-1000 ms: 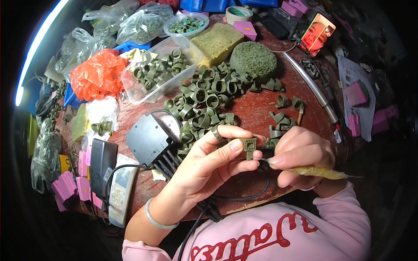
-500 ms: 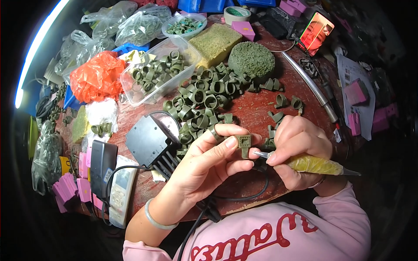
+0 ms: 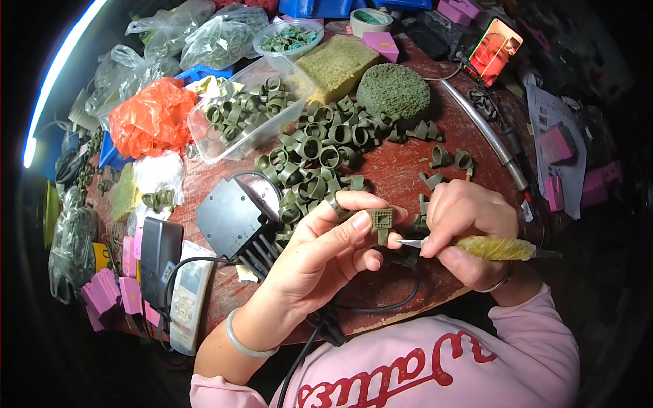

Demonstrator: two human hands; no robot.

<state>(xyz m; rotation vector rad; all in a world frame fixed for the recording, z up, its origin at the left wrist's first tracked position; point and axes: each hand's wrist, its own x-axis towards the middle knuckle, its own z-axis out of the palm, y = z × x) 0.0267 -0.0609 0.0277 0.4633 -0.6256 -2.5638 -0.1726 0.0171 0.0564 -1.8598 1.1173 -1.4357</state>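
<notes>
Between the thumb and fingers of my left hand [image 3: 326,238] is a green wax ring [image 3: 383,219], its square, dotted face turned up. Another green ring seems to sit round a finger of the same hand. My right hand [image 3: 469,228] grips a carving knife [image 3: 493,248] with a yellow wrapped handle. The knife's pointed metal tip lies close to the ring's band and my left fingertip; whether it touches cannot be told. Beyond my hands, a heap of green wax rings [image 3: 330,158] covers the red table.
A clear plastic box [image 3: 231,151] holds more rings. Behind the heap stand a yellowish sponge block [image 3: 338,66] and a round green sponge [image 3: 393,92]. A black device with cables [image 3: 231,217] is left of my hand. A metal rod [image 3: 483,132] lies at the right, below a lit phone [image 3: 494,51].
My right hand has shifted slightly, and the knife handle now lies higher and more level. The left fingers under the ring have moved a little; the ring stays nearly in place.
</notes>
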